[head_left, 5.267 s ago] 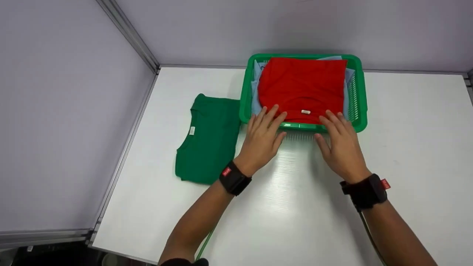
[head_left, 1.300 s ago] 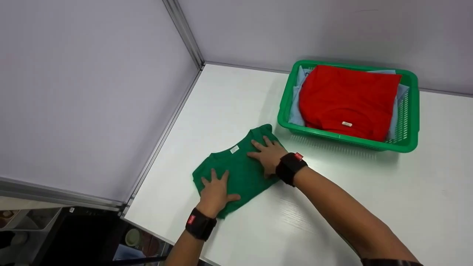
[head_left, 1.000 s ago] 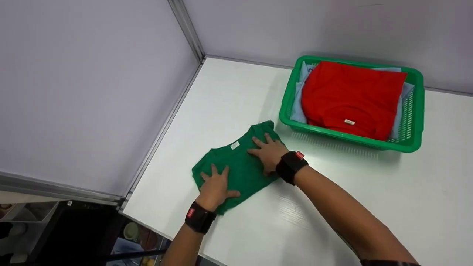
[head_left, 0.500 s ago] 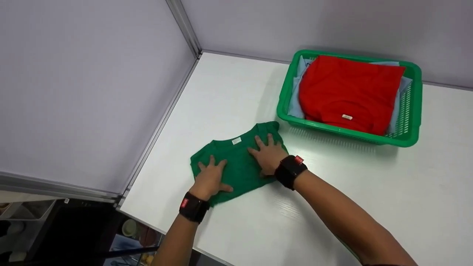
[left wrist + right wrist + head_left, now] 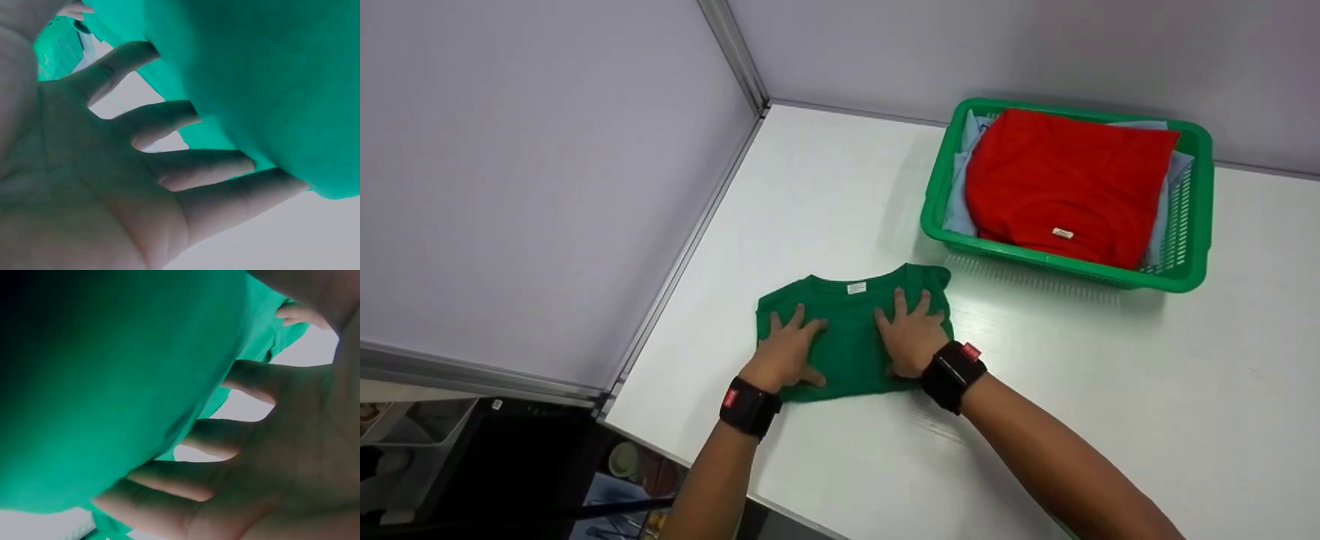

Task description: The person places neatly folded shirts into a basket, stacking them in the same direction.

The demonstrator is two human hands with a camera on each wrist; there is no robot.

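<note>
A folded green T-shirt (image 5: 851, 315) lies on the white table (image 5: 825, 187), collar and white label toward the far side. My left hand (image 5: 785, 351) rests flat on its left half, fingers spread. On its right half my right hand (image 5: 911, 337) presses flat, fingers straight. In the left wrist view the left hand's fingers (image 5: 208, 169) lie spread against the green shirt (image 5: 270, 73). The right wrist view shows the right hand's fingers (image 5: 225, 439) touching the green shirt (image 5: 112, 371).
A green plastic basket (image 5: 941, 184) stands at the back right, holding a folded red shirt (image 5: 1065, 180) over light blue cloth (image 5: 960, 210). Grey partition walls (image 5: 547, 165) close the left and back. The table's front edge (image 5: 675, 450) runs just below my left wrist.
Both hands have turned the green shirt clockwise and slid it slightly right, so its collar now faces away from me. The hands stay flat on it.
</note>
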